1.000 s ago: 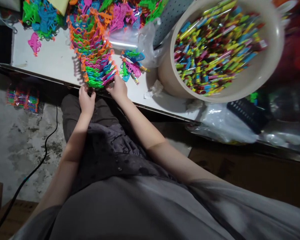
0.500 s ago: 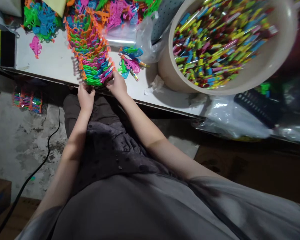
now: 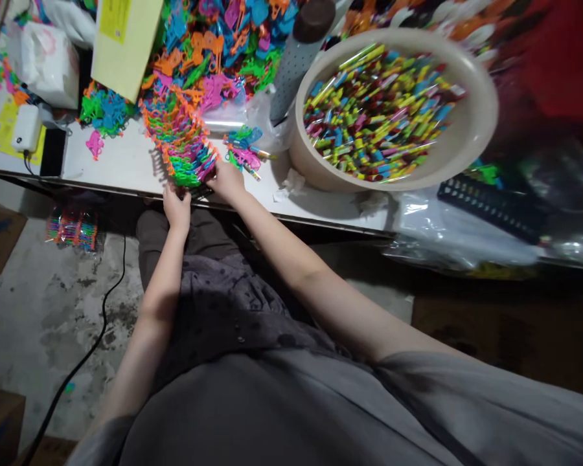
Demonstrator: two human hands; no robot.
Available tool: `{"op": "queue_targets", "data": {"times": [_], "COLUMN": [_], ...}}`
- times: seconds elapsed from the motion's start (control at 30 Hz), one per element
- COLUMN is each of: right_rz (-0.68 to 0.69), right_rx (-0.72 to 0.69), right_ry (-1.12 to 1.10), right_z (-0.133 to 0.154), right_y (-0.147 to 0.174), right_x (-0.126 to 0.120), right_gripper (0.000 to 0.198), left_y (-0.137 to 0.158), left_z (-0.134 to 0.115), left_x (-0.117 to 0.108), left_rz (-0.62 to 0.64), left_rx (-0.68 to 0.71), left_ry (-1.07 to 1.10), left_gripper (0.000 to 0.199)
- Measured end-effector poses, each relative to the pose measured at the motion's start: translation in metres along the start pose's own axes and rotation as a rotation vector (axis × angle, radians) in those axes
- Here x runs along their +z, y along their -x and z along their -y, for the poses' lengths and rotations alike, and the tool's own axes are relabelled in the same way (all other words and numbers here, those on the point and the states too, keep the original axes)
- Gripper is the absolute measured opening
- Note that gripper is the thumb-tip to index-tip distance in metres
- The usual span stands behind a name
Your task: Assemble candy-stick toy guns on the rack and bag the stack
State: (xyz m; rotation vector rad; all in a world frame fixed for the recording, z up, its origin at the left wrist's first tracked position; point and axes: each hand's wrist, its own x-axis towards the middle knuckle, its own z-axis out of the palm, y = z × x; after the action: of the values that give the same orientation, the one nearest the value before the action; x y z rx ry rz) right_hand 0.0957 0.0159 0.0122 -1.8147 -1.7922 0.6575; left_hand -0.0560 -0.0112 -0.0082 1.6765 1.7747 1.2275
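Note:
A long row of closely stacked colourful plastic toys [image 3: 184,145], with orange ends along both sides, runs to the front edge of the white table. My left hand [image 3: 177,208] is closed at its near left corner, fingertips pressed against the frontmost green toys. At the near right corner, my right hand [image 3: 228,182] has its fingers curled round the row's edge. Something dark shows under the row between my hands, too hidden to name. Just right of the row lie a few loose plastic toys [image 3: 243,154] with small coloured tubes.
A big beige tub [image 3: 480,123] full of small coloured tubes stands on the right. Behind the row spreads a heap of plastic toys [image 3: 208,48]. A phone [image 3: 53,153] lies on the left, a dark basket [image 3: 490,207] at the right edge. A black cable [image 3: 100,336] crosses the floor.
The view has shifted, so the table sits lower in the picture and more of its back shows. Both hands stay at the near end of the row.

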Motion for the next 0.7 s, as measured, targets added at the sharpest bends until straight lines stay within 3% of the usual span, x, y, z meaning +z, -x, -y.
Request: {"op": "queue_targets", "data": {"times": [0.37, 0.47, 0.57, 0.63, 0.7], "right_rz": [0.038, 0.119, 0.195, 0.237, 0.305], "right_rx": [0.122, 0.108, 0.121, 0.015, -0.332], "right_ry": [0.078, 0.128, 0.225, 0.268, 0.232], "right_z": [0.018, 0.023, 0.034, 0.051, 0.078], "right_y": [0.008, 0.009, 0.023, 0.045, 0.075], "right_x": [0.002, -0.013, -0.043, -0.069, -0.094], "right_gripper": [0.035, 0.032, 0.029, 0.027, 0.025], "left_y": [-0.007, -0.005, -0.007, -0.01, -0.012], "left_z": [0.001, -0.004, -0.005, -0.004, -0.003], "left_x": [-0.007, -0.01, -0.014, -0.017, -0.02], "left_rz": [0.076, 0.059, 0.035, 0.033, 0.051], "left_rx": [-0.069, -0.078, -0.092, -0.101, -0.109], "left_ry": [-0.013, 0.007, 0.044, 0.071, 0.112], "left_gripper": [0.02, 0.018, 0.015, 0.017, 0.02]}}
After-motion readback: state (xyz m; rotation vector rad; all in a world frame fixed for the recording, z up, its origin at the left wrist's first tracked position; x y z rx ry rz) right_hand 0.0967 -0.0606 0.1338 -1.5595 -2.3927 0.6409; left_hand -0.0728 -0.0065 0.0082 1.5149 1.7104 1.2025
